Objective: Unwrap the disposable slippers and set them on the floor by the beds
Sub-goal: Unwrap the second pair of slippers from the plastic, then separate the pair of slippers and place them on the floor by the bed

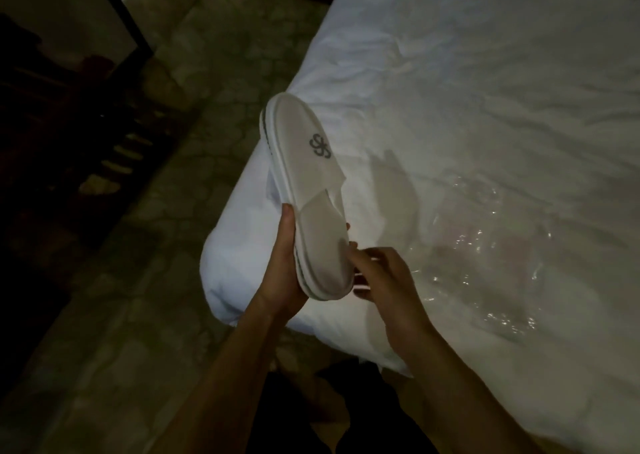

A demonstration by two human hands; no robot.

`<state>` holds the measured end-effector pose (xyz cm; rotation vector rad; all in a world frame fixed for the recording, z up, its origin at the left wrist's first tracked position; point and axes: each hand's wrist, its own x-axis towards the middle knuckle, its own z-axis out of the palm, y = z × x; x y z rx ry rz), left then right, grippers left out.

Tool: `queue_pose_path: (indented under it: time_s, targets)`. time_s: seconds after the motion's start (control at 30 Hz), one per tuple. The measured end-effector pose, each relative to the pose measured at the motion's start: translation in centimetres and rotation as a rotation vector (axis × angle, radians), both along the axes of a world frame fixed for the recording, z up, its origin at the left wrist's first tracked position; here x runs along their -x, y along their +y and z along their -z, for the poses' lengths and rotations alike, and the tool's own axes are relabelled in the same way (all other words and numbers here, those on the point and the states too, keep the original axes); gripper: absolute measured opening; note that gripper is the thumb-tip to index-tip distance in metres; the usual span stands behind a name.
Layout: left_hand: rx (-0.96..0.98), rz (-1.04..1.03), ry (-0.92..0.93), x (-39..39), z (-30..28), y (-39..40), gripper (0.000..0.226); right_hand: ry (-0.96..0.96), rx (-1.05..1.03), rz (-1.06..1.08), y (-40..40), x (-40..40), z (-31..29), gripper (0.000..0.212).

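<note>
A flat pair of white disposable slippers (304, 176) with a grey flower logo is stacked sole to sole and held over the corner of the bed. My left hand (284, 263) grips the heel end from the left side. On the right edge of that heel end rest the fingers of my right hand (377, 273), pinching it. A crumpled clear plastic wrapper (491, 256) lies on the bed sheet to the right of my hands.
The bed (485, 89) with a white creased sheet fills the right half. A stone-patterned floor (166, 211) runs along its left side. Dark wooden furniture (52, 124) stands at the far left. My legs show at the bottom.
</note>
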<state>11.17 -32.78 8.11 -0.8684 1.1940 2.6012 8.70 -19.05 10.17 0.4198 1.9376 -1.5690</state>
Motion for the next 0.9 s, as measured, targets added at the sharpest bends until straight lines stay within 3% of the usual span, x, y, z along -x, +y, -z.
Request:
queue_pose_path:
  time_s: [0.13,0.27,0.43,0.5,0.57,0.63,0.77,0.9]
  targets:
    - [0.068,-0.037,-0.003,-3.8,-1.0,-6.8,0.071,0.076,0.003,-0.124,-7.7,-1.0,-0.5,0.058]
    - [0.134,-0.027,-0.022,-7.1,-2.4,-13.3,0.048,0.068,0.076,-0.321,-15.6,-3.7,-1.1,0.050]
    - [0.282,-0.244,-0.059,-10.4,-1.8,-18.5,0.063,-0.154,0.238,-0.300,-22.2,-6.4,-0.9,0.029]
    - [0.380,-0.219,0.005,-11.4,-1.9,-19.8,0.068,-0.216,0.295,-0.264,-23.5,-7.1,-0.7,0.030]
    - [0.460,-0.231,0.056,-12.1,-1.8,-21.1,0.058,-0.212,0.306,-0.239,-24.7,-7.6,-0.4,0.038]
    - [0.570,-0.295,0.031,-12.6,-1.3,-22.6,0.054,-0.160,0.296,-0.204,-26.0,-7.9,-0.2,0.049]
    - [0.884,-0.365,-0.160,-13.3,0.0,-25.7,0.069,0.089,0.195,-0.132,-29.1,-8.4,0.5,0.060]
    - [0.969,-0.494,-0.247,-13.6,-0.7,-29.2,0.065,0.227,0.187,-0.082,-32.9,-8.6,1.4,0.052]
